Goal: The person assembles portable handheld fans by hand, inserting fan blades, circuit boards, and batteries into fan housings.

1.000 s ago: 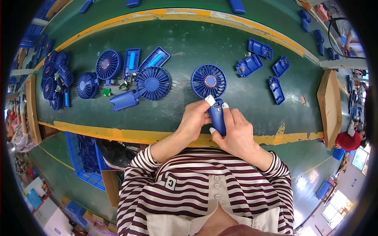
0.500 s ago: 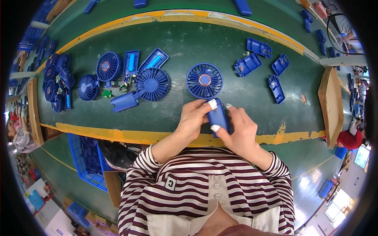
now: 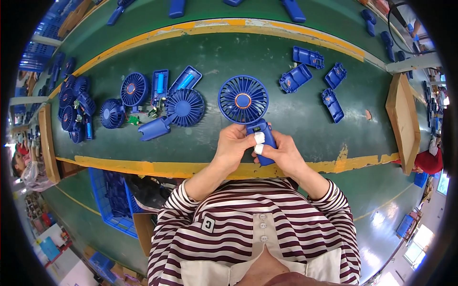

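Note:
Between my two hands is a blue handheld fan (image 3: 243, 99), its round grille pointing away from me and its handle toward my body. My left hand (image 3: 236, 147) grips the handle's left side, thumb pressed on the front. Around the lower right of the handle my right hand (image 3: 283, 151) is closed, its thumb just below the left one. Both thumbs wear white tips. A small dark window shows on the handle above the thumbs. To the left lies another blue fan (image 3: 185, 107) with its handle angled toward me.
Blue shells with light-blue batteries (image 3: 161, 83) lie beyond that fan, near a small green circuit board (image 3: 134, 120). Fan heads pile up at far left (image 3: 69, 115). Several empty blue shells (image 3: 296, 78) lie at right. A wooden tray (image 3: 403, 124) stands at the table's right end.
The fan has lifted a little and come closer, its handle now showing the dark window. Both thumbs have drawn together on the handle's front, and my right fingers have wrapped round it.

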The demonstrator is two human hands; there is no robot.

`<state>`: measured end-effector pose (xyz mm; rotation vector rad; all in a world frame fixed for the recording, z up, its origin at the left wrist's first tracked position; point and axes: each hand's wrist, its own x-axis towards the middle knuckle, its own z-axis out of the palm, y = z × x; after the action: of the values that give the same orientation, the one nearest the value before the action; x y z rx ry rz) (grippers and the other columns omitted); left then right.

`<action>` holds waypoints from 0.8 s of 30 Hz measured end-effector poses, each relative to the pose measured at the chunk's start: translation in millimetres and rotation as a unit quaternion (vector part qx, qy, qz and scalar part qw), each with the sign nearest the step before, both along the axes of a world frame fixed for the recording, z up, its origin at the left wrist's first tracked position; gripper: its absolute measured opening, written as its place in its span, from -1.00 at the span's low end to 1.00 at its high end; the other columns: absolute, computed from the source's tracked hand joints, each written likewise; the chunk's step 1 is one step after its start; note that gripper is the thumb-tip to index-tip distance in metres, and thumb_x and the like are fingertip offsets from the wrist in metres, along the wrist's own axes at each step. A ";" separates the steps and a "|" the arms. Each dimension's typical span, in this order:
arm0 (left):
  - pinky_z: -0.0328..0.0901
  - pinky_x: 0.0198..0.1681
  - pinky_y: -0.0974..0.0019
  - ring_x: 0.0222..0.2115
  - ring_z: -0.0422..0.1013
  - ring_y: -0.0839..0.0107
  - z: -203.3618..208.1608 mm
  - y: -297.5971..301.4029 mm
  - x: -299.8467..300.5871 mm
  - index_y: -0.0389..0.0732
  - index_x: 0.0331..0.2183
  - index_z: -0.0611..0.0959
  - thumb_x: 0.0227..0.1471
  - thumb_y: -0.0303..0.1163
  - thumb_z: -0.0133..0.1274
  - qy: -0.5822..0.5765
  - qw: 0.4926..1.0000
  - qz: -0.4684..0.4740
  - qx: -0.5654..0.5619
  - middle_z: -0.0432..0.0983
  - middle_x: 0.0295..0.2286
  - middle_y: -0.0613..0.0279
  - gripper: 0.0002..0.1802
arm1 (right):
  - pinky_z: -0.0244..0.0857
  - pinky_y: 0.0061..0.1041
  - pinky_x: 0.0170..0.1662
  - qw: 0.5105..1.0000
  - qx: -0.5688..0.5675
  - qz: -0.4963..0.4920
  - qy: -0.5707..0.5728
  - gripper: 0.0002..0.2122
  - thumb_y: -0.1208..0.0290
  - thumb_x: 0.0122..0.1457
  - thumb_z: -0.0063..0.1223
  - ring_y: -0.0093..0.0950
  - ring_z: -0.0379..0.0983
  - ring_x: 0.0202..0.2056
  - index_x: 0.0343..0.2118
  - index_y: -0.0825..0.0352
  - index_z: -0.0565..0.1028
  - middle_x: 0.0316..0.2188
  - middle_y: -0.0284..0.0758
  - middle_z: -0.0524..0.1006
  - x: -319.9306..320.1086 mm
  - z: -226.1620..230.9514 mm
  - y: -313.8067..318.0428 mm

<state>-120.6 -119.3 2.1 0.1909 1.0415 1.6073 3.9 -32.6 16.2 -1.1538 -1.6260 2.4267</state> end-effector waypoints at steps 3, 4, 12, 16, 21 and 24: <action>0.31 -0.59 0.49 -0.54 0.41 0.52 -2.2 -0.6 4.3 -0.39 -0.24 0.52 -0.07 -0.56 0.02 0.037 0.999 0.001 0.019 0.52 -0.40 0.18 -0.74 | 0.38 -0.58 -0.41 1.000 -0.004 -0.010 0.020 -0.75 0.48 0.03 0.05 -0.50 0.46 -0.46 -0.25 0.49 0.37 -0.44 -0.24 0.48 -0.4 -0.1 -0.8; 0.31 -0.60 0.49 -0.54 0.41 0.52 -5.0 0.0 5.9 -0.39 -0.24 0.52 -0.07 -0.57 0.01 0.031 0.999 0.015 0.001 0.51 -0.42 0.18 -0.74 | 0.38 -0.58 -0.41 1.000 -0.014 -0.019 0.013 -0.76 0.48 0.02 0.05 -0.51 0.45 -0.46 -0.26 0.49 0.38 -0.45 -0.24 0.48 -1.6 2.9 -1.6; 0.24 -0.07 0.35 -0.11 0.32 0.38 0.2 8.2 -13.4 -0.36 0.01 0.29 -0.03 -0.55 0.00 0.106 0.993 -0.032 0.047 0.35 -0.08 0.11 -0.48 | 0.34 -0.61 -0.46 0.997 0.049 -0.033 0.046 -0.79 0.48 -0.01 0.08 -0.54 0.44 -0.56 -0.31 0.45 0.42 -0.52 -0.26 0.50 -9.7 18.0 34.4; 0.26 -0.08 0.35 -0.18 0.39 0.34 10.8 -16.6 -50.8 -0.36 -0.01 0.33 -0.04 -0.58 0.00 0.180 0.979 -0.079 0.044 0.45 -0.19 0.04 -0.51 | 0.30 -0.59 -0.50 0.950 0.256 -0.166 0.073 -0.77 0.42 -0.11 0.13 -0.56 0.44 -0.58 -0.35 0.38 0.47 -0.55 -0.33 0.50 -17.0 48.3 122.9; 0.32 -0.24 0.46 -0.34 0.40 0.54 7.7 -41.3 -55.6 -0.29 -0.04 0.40 -0.01 -0.58 -0.05 0.198 0.965 -0.173 -0.003 0.50 -0.28 0.19 -0.58 | 0.31 -0.18 -0.25 0.613 0.727 -0.187 -0.246 -0.52 0.18 0.04 -0.03 -0.09 0.40 -0.28 0.03 0.22 0.23 -0.29 -0.08 0.39 -30.4 12.5 310.8; 0.31 -0.24 0.48 -0.34 0.38 0.57 5.7 -45.8 -50.8 -0.26 -0.03 0.40 0.00 -0.58 -0.04 0.164 0.959 -0.229 -0.032 0.50 -0.28 0.22 -0.58 | 0.35 -0.19 -0.25 0.515 0.754 -0.171 -0.370 -0.53 0.18 0.00 0.00 -0.11 0.38 -0.23 -0.01 0.21 0.27 -0.28 -0.10 0.39 -42.1 -8.5 389.0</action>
<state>-171.5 -165.1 7.8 0.6270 1.1947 1.1395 -38.2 356.4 7.7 -1.5590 -2.1779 -0.3554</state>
